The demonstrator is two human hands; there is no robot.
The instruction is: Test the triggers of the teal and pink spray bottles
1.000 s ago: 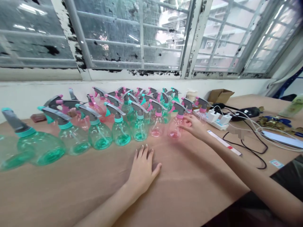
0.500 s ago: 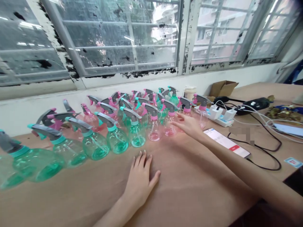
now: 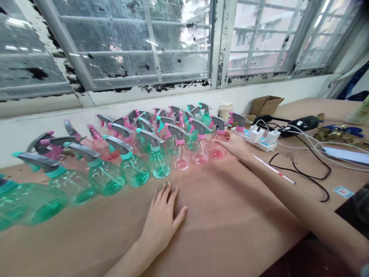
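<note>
While the left hand [image 3: 161, 220] lies palm down on the near tabletop [image 3: 201, 223], fingers spread and holding nothing, the right hand [image 3: 235, 145] reaches farther out to a pink spray bottle [image 3: 216, 150]. Fingertips meet the bottle's right side near its neck; whether they grip it or only touch it, cannot tell. Bottle upright, at the front of the group, toward its right end.

Green spray bottles [image 3: 160, 163] form the front row to the left, with two pink bottles [image 3: 181, 158] between them and the reached-for one. Right of the right hand: a phone [image 3: 273, 169], seen as a thin strip, and a black cable [image 3: 307, 177]. Beyond these, a white power strip [image 3: 261, 142] carries two plugged-in adapters.

Behind the front row, more pink and green bottles crowd together, gray trigger heads overlapping. Farther back: a pale cup [image 3: 225, 110], an open cardboard box [image 3: 265, 105], then the barred windows [image 3: 138, 42].
</note>
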